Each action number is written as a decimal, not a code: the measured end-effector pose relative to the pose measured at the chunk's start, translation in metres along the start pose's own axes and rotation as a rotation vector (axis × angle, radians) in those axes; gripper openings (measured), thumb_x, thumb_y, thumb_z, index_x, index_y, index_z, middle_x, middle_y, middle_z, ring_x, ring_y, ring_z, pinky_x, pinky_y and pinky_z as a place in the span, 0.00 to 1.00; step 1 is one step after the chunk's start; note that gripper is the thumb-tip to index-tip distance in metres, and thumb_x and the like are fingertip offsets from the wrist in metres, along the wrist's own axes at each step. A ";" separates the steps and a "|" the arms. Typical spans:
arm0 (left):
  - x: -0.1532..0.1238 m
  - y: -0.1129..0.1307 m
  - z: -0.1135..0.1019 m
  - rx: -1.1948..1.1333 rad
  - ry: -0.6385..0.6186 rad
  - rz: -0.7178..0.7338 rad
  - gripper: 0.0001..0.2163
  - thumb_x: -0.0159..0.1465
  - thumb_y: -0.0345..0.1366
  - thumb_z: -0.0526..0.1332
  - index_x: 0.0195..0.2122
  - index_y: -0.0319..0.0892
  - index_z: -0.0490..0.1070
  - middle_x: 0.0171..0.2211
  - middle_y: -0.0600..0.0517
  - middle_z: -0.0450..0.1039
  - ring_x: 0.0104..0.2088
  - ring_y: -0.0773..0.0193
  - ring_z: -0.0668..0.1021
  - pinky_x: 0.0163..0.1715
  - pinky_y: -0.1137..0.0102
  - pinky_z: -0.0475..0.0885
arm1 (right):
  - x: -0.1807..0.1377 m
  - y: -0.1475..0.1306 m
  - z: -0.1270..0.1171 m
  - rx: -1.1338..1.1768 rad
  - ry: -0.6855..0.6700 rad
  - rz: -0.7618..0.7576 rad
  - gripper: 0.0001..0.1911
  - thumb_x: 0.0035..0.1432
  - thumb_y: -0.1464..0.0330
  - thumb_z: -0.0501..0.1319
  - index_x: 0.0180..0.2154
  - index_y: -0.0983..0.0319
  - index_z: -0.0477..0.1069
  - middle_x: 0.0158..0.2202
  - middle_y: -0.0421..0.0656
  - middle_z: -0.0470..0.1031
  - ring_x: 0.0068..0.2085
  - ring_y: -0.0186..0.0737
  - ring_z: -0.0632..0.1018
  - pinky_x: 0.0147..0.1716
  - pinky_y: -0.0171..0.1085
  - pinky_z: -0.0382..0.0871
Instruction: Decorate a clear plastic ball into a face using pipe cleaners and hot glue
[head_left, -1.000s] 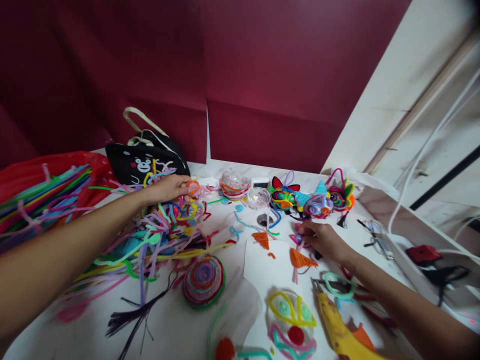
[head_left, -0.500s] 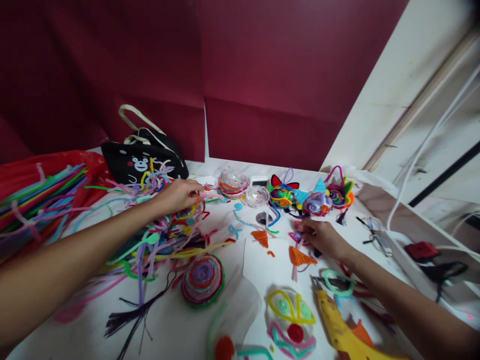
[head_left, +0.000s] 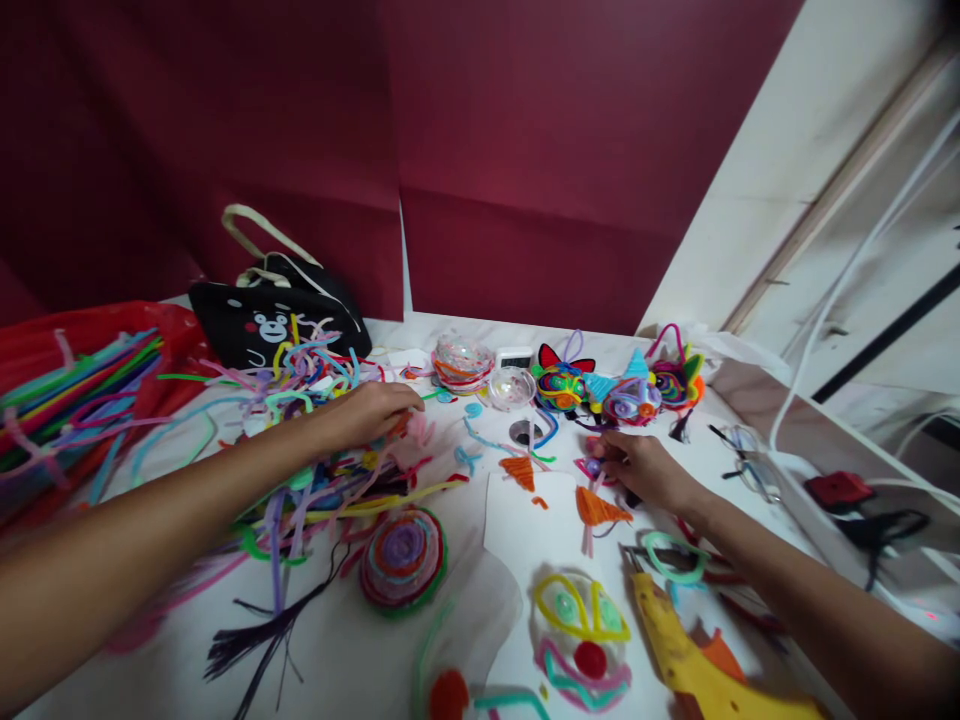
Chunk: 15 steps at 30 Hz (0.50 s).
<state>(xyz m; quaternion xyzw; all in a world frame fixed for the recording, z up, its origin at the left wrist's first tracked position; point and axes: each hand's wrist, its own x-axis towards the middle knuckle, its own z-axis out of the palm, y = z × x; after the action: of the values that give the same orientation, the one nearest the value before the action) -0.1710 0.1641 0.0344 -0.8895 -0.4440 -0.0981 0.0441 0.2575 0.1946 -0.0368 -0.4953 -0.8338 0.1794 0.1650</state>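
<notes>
My left hand (head_left: 373, 410) reaches across a heap of loose coloured pipe cleaners (head_left: 315, 440) on the white table (head_left: 352, 650). Its fingers are curled down into the strands near an orange piece, and what they grip is hidden. My right hand (head_left: 641, 468) rests on the table with curled fingers pinched on a small purple-pink pipe-cleaner piece (head_left: 594, 467). Just beyond it stand coiled pipe-cleaner figures (head_left: 628, 398). An orange cone (head_left: 596, 508) lies beside the right wrist.
A black bear-print tote bag (head_left: 274, 318) sits at the back left, next to a red bag of long pipe cleaners (head_left: 67, 390). A coiled disc (head_left: 403, 557), a clown-face piece (head_left: 581, 630), a yellow glue gun (head_left: 697, 665) and glasses (head_left: 739, 445) lie around.
My left hand has slid right and toward me, down into the pipe-cleaner heap. The right hand has stayed almost where it was.
</notes>
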 end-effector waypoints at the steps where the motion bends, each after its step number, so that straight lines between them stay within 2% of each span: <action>1: 0.002 -0.007 -0.001 -0.075 -0.086 -0.051 0.17 0.58 0.25 0.52 0.45 0.43 0.75 0.44 0.50 0.78 0.42 0.66 0.79 0.45 0.75 0.70 | 0.000 0.000 0.000 0.001 -0.001 0.002 0.08 0.48 0.75 0.55 0.32 0.60 0.67 0.26 0.40 0.75 0.28 0.38 0.75 0.28 0.33 0.64; 3: 0.008 -0.023 -0.004 -0.194 -0.226 -0.265 0.21 0.57 0.26 0.53 0.50 0.43 0.72 0.45 0.51 0.78 0.43 0.66 0.79 0.43 0.75 0.71 | 0.000 0.000 0.000 0.003 -0.002 0.006 0.09 0.48 0.75 0.55 0.33 0.60 0.68 0.26 0.40 0.75 0.28 0.38 0.75 0.28 0.33 0.64; 5: 0.017 -0.040 -0.007 -0.182 -0.238 -0.362 0.24 0.57 0.27 0.52 0.55 0.42 0.69 0.46 0.52 0.79 0.41 0.65 0.80 0.41 0.75 0.72 | 0.000 -0.001 0.000 0.005 -0.001 0.011 0.09 0.48 0.75 0.55 0.33 0.60 0.68 0.26 0.40 0.74 0.28 0.38 0.75 0.28 0.33 0.64; 8: 0.036 -0.061 -0.005 -0.111 -0.216 -0.459 0.21 0.61 0.31 0.53 0.55 0.39 0.69 0.45 0.49 0.79 0.44 0.61 0.80 0.44 0.73 0.72 | 0.000 -0.001 -0.001 0.009 0.000 0.019 0.09 0.47 0.75 0.55 0.33 0.60 0.68 0.26 0.40 0.75 0.28 0.38 0.75 0.28 0.33 0.64; 12: 0.064 -0.076 0.016 -0.005 -0.224 -0.515 0.16 0.64 0.33 0.57 0.53 0.37 0.70 0.52 0.44 0.73 0.53 0.54 0.74 0.53 0.64 0.68 | 0.001 -0.002 -0.002 0.010 -0.008 0.014 0.08 0.48 0.75 0.55 0.33 0.60 0.68 0.26 0.39 0.74 0.27 0.37 0.74 0.29 0.33 0.64; 15: 0.079 -0.083 0.034 0.043 -0.261 -0.526 0.16 0.65 0.38 0.60 0.53 0.40 0.68 0.54 0.44 0.69 0.51 0.53 0.74 0.50 0.54 0.71 | 0.001 -0.003 -0.002 0.014 -0.021 0.009 0.07 0.49 0.74 0.55 0.33 0.60 0.67 0.25 0.39 0.74 0.27 0.37 0.74 0.29 0.33 0.64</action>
<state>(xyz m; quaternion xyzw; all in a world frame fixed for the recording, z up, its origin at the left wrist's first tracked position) -0.1862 0.2817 0.0173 -0.7478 -0.6634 0.0184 -0.0214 0.2563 0.1942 -0.0334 -0.4961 -0.8319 0.1910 0.1590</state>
